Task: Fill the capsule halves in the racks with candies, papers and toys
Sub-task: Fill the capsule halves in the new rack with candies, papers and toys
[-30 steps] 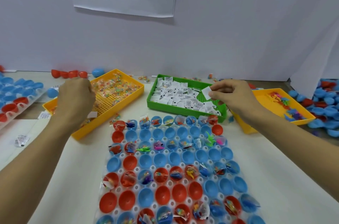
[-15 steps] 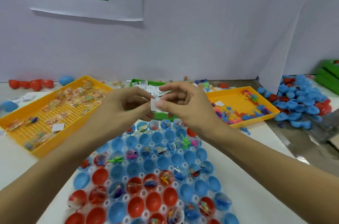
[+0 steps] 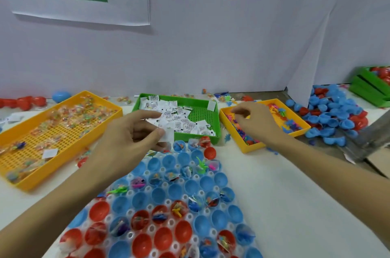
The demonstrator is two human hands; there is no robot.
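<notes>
Capsule halves [image 3: 160, 196] hold toys; green tray [image 3: 217, 119] holds papers [image 3: 181, 122].

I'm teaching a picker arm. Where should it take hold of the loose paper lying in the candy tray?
Grip the paper by its raised near edge, coming from above. It lies flat and alone on the yellow tray's mesh floor, apart from the candies, so a pinch is probably unobstructed.

My left hand [image 3: 128, 137] pinches a small white slip between thumb and fingers; my right hand [image 3: 256, 122] reaches forward, fingers curled downward.
</notes>
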